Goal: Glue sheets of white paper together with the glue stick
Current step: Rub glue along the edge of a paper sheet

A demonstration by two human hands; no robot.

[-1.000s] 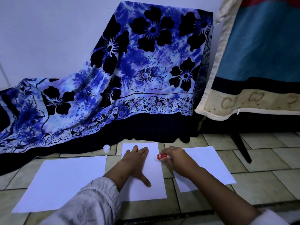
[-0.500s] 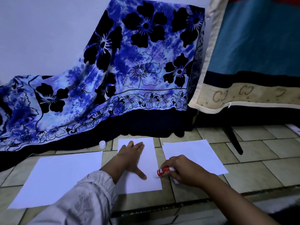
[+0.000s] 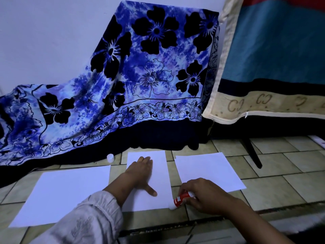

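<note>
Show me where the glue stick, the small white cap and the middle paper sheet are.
glue stick [image 3: 181,199], head view, on its red body.
small white cap [image 3: 110,157], head view, on its side.
middle paper sheet [image 3: 158,160], head view, on bare paper near its far edge.

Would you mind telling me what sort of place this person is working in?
Probably a room in a home: beige floor tiles, a blue flowered cloth draped over something, and a zipped mattress beside it.
</note>
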